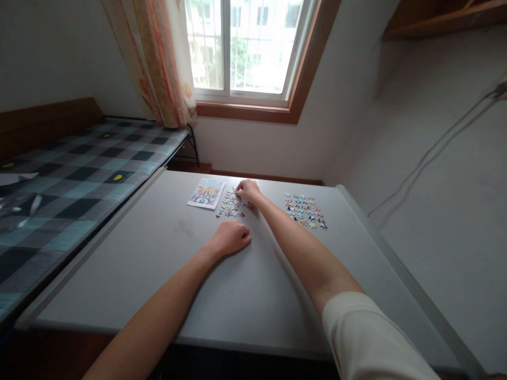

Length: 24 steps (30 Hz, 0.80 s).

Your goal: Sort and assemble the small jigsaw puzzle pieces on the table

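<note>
My right hand (248, 191) reaches over the upper right part of a cluster of small puzzle pieces (232, 206), its fingers pinched together; whatever is between them is too small to make out. Just below that cluster, my left hand (234, 237) rests on the table, fingers curled in, and it is hidden whether they hold anything. A printed picture card (206, 193) lies flat to the left of the cluster. To the right of my right forearm, another group of colourful pieces (304, 210) is spread in loose rows.
The pale table (130, 269) has a raised strip along its right edge. A bed with a checked mattress (79, 174) stands at the left. Behind the table are a window and a curtain (162, 63). A cable (428, 153) hangs along the right wall.
</note>
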Available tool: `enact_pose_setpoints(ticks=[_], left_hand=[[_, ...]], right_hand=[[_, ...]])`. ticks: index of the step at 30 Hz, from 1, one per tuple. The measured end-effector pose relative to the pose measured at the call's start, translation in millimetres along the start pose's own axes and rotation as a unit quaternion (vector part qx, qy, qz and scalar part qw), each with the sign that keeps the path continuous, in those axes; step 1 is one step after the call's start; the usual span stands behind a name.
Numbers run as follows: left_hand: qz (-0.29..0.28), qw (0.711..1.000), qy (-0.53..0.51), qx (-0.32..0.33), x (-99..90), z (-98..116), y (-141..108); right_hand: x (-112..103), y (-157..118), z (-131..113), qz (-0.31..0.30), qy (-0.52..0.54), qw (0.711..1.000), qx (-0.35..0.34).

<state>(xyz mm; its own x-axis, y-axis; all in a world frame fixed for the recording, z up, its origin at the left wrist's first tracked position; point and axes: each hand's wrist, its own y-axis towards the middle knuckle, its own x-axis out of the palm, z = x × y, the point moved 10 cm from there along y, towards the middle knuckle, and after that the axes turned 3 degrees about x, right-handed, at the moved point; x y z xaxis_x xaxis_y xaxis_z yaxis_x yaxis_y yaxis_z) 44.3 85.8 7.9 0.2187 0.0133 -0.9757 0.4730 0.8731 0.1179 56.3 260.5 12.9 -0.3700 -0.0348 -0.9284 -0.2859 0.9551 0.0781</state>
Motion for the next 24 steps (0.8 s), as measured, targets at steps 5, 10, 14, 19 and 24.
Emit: enact_pose_setpoints(ticks=[5, 10, 14, 19, 24], left_hand=[[-0.003, 1.000, 0.000, -0.002, 0.4, 0.0, 0.5], [-0.001, 1.000, 0.002, -0.003, -0.4, -0.2, 0.7], [0.014, 1.000, 0.006, -0.009, -1.8, -1.0, 0.5], [0.059, 0.997, -0.018, -0.046, -8.0, -5.1, -0.6], [0.112, 0.982, -0.117, -0.098, -15.4, -16.7, -3.9]], right_hand=[[-7.5, -6.6, -6.7, 0.028, 0.062, 0.997, -0.026], [-25.1, -25.7, 2.8, 0.053, 0.246, 0.967, -0.045], [-34.0, -56.3, 28.1, 0.037, 0.415, 0.908, -0.036], [-37.4, -103.6, 55.1, 0.046, 0.463, 0.885, -0.018], [-26.5, -134.6, 61.4, 0.056, 0.474, 0.879, -0.007]])
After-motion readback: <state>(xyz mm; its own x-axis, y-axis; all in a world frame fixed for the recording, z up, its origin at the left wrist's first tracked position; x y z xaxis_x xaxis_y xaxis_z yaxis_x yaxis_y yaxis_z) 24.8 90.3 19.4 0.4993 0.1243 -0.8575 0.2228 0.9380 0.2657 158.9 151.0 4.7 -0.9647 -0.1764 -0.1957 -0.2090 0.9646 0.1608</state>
